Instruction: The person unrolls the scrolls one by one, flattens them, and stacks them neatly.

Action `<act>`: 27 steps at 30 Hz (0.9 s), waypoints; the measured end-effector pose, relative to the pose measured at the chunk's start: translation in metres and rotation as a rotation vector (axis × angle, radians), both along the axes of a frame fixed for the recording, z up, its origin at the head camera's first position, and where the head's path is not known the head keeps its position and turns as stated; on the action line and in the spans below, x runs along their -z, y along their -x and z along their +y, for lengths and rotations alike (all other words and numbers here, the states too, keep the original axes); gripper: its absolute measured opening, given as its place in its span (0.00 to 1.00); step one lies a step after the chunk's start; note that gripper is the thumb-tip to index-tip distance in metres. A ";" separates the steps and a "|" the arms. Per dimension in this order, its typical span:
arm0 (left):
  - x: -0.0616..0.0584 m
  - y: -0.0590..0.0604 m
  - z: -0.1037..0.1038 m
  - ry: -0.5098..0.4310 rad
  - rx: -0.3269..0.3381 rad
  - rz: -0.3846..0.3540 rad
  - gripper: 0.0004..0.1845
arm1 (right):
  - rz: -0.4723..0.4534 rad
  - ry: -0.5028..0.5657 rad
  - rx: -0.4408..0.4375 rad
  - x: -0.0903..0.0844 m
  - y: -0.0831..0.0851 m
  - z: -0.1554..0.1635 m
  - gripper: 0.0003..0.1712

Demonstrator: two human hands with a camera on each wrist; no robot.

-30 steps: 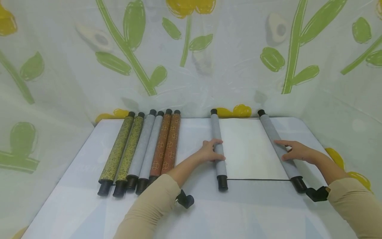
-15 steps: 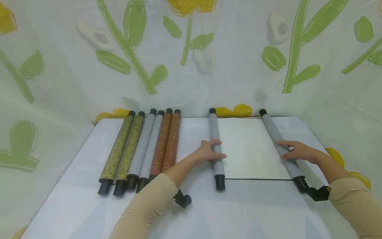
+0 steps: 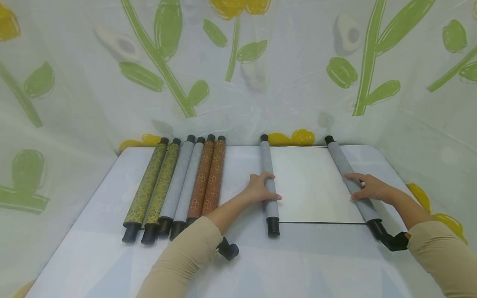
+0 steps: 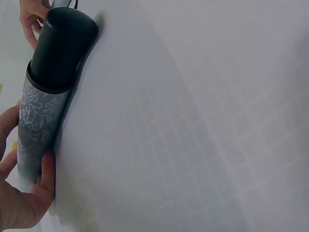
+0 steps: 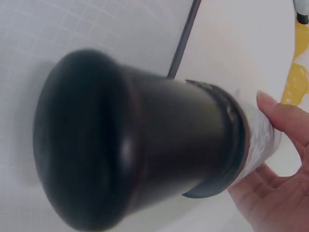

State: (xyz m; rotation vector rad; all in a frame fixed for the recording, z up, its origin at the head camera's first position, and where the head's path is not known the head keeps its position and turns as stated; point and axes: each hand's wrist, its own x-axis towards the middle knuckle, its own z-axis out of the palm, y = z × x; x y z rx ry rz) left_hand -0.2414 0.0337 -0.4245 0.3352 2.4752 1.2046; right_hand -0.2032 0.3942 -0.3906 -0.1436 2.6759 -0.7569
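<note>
A scroll lies partly unrolled on the white table (image 3: 93,248). A pale sheet (image 3: 311,184) stretches between its two grey patterned rollers with black end caps. My left hand (image 3: 261,188) holds the left roller (image 3: 267,165) near its middle. In the left wrist view the thumb and fingers of that hand (image 4: 19,203) curl round the left roller (image 4: 38,125). My right hand (image 3: 370,189) lies over the right roller (image 3: 340,163), fingers across the top and thumb on the near side. The right roller's cap (image 5: 120,140) fills the right wrist view, with the right hand (image 5: 275,193) cupped behind it.
Several rolled scrolls lie side by side at the left: two green-gold (image 3: 152,186), two grey (image 3: 182,182), two orange-brown (image 3: 208,178). A floral cloth (image 3: 238,82) hangs close behind and beside the table. Bare tabletop runs along the near edge.
The left roller has slid a little to the left and the right roller slightly to the right, so the sheet between them is wider. Both hands stayed on their rollers.
</note>
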 end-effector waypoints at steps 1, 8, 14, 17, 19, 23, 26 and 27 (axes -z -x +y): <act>-0.001 0.000 -0.001 -0.001 0.002 -0.008 0.38 | -0.003 0.007 0.000 -0.001 0.000 0.000 0.45; -0.004 0.004 -0.008 -0.004 0.035 -0.051 0.38 | -0.057 0.027 0.019 -0.003 -0.001 0.005 0.42; -0.003 0.008 -0.014 -0.022 0.053 -0.087 0.36 | -0.083 0.005 0.021 -0.003 -0.003 0.008 0.38; -0.003 0.009 -0.015 -0.028 0.047 -0.107 0.36 | -0.079 0.000 0.021 -0.003 -0.003 0.010 0.37; -0.003 0.009 -0.015 -0.025 0.041 -0.112 0.36 | -0.073 -0.003 0.022 -0.002 -0.003 0.011 0.37; -0.002 0.009 -0.015 -0.017 0.023 -0.112 0.36 | -0.043 -0.029 0.021 0.000 -0.002 0.011 0.42; -0.002 0.008 -0.015 -0.016 0.014 -0.111 0.35 | -0.015 -0.050 0.020 0.001 -0.002 0.010 0.46; -0.002 0.008 -0.016 -0.018 0.011 -0.112 0.35 | -0.007 -0.055 0.020 0.001 -0.002 0.010 0.46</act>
